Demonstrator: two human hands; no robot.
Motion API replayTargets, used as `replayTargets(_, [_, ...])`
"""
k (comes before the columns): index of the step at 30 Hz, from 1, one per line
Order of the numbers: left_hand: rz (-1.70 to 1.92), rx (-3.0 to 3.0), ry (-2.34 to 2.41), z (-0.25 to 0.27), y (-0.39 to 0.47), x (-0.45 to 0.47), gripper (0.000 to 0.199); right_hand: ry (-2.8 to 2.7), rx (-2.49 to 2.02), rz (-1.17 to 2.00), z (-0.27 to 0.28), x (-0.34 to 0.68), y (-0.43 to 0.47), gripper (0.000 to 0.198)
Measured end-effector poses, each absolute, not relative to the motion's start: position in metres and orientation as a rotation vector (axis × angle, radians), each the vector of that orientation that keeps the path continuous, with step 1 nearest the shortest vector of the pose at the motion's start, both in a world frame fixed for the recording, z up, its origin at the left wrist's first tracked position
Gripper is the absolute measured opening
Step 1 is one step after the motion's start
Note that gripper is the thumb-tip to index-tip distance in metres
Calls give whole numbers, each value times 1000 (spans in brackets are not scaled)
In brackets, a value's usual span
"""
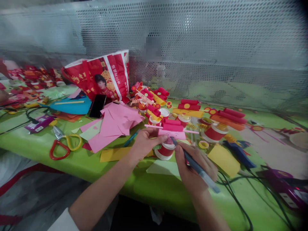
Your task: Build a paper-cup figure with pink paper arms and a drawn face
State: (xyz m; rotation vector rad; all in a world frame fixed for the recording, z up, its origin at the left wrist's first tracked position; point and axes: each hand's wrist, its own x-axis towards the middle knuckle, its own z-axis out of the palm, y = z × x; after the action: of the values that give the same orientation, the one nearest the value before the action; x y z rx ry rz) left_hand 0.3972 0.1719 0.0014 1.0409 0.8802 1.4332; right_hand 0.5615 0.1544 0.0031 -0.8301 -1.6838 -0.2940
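Note:
My left hand (pixel 144 142) pinches the side of a paper-roll figure, its thumb on the pink roll (pixel 176 134). Red rolls (pixel 172 125) and a thin pink strip sit on top of that figure, and a red and white cup (pixel 164 151) forms its base. In my right hand (pixel 196 163) is a dark pen (pixel 196 166), gripped like a writing tool, with its tip at the front of the pink roll. Pale green paper (pixel 163 168) lies just below the cup. A yellow strip (pixel 115 154) passes under my left forearm.
Red-handled scissors (pixel 60 149), pink paper sheets (pixel 115 123) and a black phone (pixel 97 106) lie to the left. Behind stands a red bag (pixel 101 78). Several similar figures, one on a cup (pixel 214 133), stand right. Purple power strips (pixel 39 124) trail cables. A perforated metal panel (pixel 216 48) borders the back.

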Motion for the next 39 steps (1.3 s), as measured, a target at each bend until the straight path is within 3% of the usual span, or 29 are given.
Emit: replayTargets(39, [1441, 1025, 851, -1, 173, 397, 40, -1693, -804, -270, 2, 562, 154, 13])
